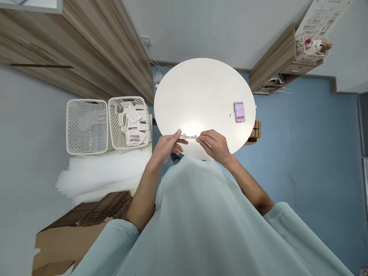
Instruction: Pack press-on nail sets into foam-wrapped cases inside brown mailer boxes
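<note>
A thin, pale strip with small shiny pieces on top (189, 136), perhaps a card seen nearly edge-on, is held level over the near edge of the round white table (201, 84). My left hand (167, 146) is closed on its left end, thumb on top and fingers underneath. At the right end, my right hand (215, 145) pinches it between thumb and fingertips. The strip is too small to make out in detail. Toward the table's right side lies a blurred pink and purple packet (239, 112).
To the left stand a white basket of clear plastic packs (86, 100) and another basket of small printed cards (114, 143). White sheeting (106, 172) and stacked brown cardboard (71, 241) lie nearer me. A wooden cabinet (276, 53) stands at the back right.
</note>
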A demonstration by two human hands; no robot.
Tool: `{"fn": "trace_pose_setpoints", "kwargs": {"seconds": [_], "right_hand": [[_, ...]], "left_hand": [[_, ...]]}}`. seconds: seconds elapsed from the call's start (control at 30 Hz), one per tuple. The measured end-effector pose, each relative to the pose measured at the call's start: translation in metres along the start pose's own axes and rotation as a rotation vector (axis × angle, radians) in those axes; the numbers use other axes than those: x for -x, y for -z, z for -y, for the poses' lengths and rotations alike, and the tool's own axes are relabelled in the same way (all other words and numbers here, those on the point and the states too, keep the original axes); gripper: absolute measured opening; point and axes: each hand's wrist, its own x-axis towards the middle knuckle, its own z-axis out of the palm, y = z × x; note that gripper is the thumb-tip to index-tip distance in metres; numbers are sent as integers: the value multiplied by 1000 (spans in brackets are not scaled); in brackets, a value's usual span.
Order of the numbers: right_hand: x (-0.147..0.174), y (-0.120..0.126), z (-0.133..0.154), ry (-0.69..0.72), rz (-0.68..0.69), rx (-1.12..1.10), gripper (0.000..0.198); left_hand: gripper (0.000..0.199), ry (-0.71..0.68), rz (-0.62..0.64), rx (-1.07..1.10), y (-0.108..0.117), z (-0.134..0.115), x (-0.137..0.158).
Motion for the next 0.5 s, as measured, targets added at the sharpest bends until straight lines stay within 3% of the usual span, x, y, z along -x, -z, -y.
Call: {"fn": "trace_pose_setpoints", "kwargs": {"seconds": [0.1, 0.27, 0.4, 0.5], "right_hand": [[10, -3, -6, 5, 40, 65, 23], [14, -5, -7, -37, 58, 54, 23], [7, 1, -2, -121, 127, 4, 60], [3, 3, -3, -154, 230, -53, 69]], "left_hand": [[61, -19, 1, 52, -1, -1, 0], [71, -157, -39, 57, -2, 1, -1], [69, -291, 35, -52, 0, 1, -2], [64, -341, 59, -99, 0, 1, -2]]}}
